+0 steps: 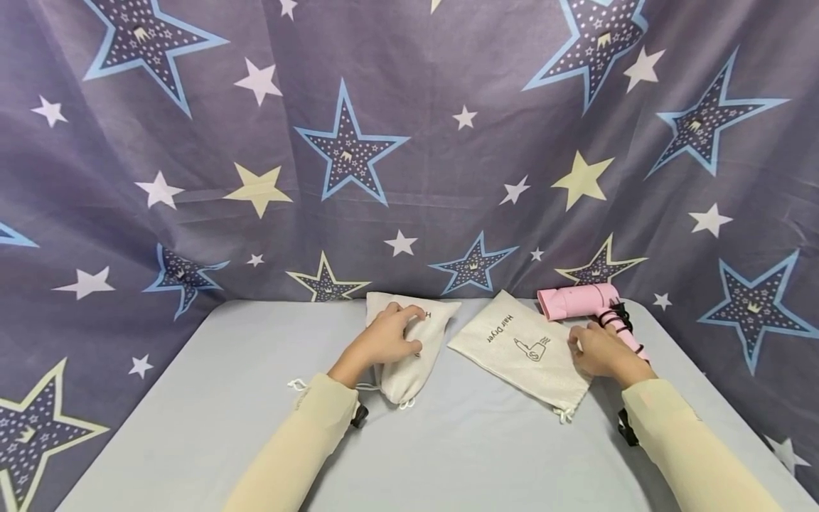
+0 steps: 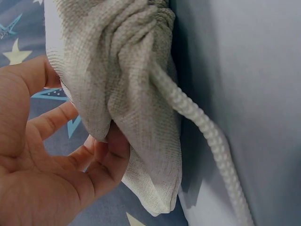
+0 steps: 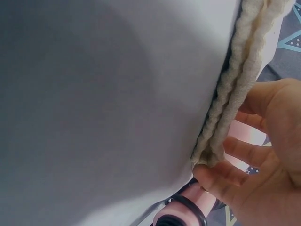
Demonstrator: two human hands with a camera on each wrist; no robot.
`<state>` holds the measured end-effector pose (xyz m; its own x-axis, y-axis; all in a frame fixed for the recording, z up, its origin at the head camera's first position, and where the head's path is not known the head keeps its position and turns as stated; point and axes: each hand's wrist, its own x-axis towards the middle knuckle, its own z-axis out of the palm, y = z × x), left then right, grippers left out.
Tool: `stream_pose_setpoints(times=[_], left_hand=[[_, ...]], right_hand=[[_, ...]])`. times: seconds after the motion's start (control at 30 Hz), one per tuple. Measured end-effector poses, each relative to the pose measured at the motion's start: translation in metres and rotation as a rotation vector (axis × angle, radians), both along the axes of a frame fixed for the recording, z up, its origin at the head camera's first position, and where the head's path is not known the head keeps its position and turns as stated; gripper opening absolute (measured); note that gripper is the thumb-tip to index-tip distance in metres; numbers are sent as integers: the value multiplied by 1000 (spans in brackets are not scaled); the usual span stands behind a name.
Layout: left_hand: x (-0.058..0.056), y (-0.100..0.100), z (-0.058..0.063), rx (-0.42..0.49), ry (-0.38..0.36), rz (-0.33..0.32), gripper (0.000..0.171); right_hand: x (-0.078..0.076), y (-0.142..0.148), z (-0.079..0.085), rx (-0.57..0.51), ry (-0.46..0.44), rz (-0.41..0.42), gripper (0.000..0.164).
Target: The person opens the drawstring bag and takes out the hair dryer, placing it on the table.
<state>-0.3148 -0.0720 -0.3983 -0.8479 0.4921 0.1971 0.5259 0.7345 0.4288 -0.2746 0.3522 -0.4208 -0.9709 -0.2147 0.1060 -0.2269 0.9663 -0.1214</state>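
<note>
My left hand (image 1: pixel 387 338) rests on a plump off-white drawstring bag (image 1: pixel 419 373), its fingers bent and spread. In the left wrist view the fingertips touch the bag's folded cloth (image 2: pixel 136 80), one finger tucked against a crease; the bag's contents are hidden. A flatter off-white drawstring bag (image 1: pixel 505 348), printed "Hair Dryer" with a dryer drawing, lies to the right. My right hand (image 1: pixel 601 350) pinches its right edge with curled fingers, and the gathered edge (image 3: pixel 228 103) shows in the right wrist view. Just beyond that hand lies a pink hair dryer (image 1: pixel 576 301) with a black cord.
The bags and dryer lie toward the back of a pale grey-covered table (image 1: pixel 473 448). A purple star-patterned curtain (image 1: pixel 441 185) hangs behind and at both sides. White drawstring ends (image 1: pixel 297 385) stick out near the left sleeve.
</note>
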Motion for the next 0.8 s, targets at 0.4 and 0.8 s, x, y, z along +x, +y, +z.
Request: stream_pose_setpoints(times=[0.4, 0.8], left_hand=[[-4, 8, -1, 5, -9, -9, 50], [-6, 13, 1, 23, -40, -15, 49]], right_hand=[[-1, -1, 1, 7, -1, 12, 16], [0, 0, 3, 2, -31, 10, 14]])
